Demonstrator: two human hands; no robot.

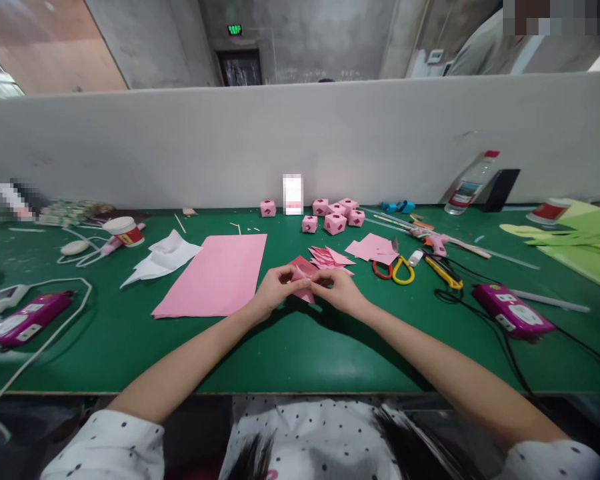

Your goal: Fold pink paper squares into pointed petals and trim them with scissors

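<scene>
Between my two hands, just above the green table [305,360], is a partly folded piece of pink paper [303,272]. My left hand [276,288] pinches its left side, and my right hand [341,291] grips the right side with the fingertips. Some of the paper is hidden behind my fingers. Right behind my hands lies a small heap of folded pink paper pieces [330,257]. A stack of large pink sheets [220,273] lies left of my left hand. Farther back stand several folded pink paper cubes [335,223].
Right of my hands lie pink paper squares [373,248], scissors [403,270], a yellow cutter [444,272], a pink glue gun [435,244] and a purple power strip [513,311]. On the left are crumpled white paper [163,257], a paper cup [125,231] and another purple power strip [30,320].
</scene>
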